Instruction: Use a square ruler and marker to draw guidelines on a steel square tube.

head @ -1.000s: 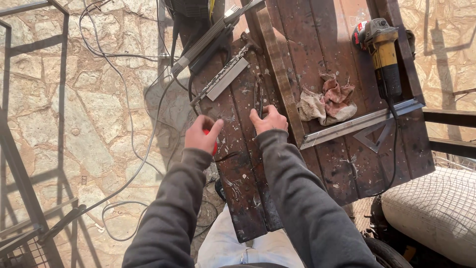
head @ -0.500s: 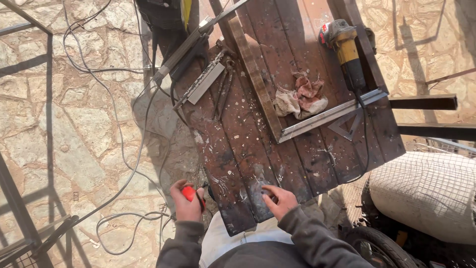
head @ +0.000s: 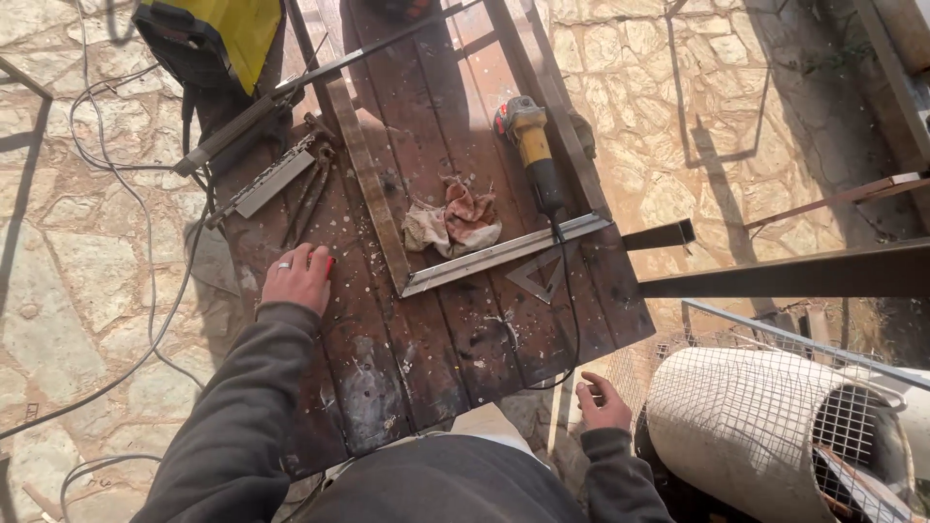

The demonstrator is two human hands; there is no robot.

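Looking down at a dark, spattered wooden table. My left hand rests on its left part, fingers curled over something red I can't make out, so I cannot tell its grip. My right hand hangs loose and empty off the near right edge. A metal angle bar lies just right of my left hand, its long axis running left-near to right-far. Beyond it lie a rag and a yellow angle grinder.
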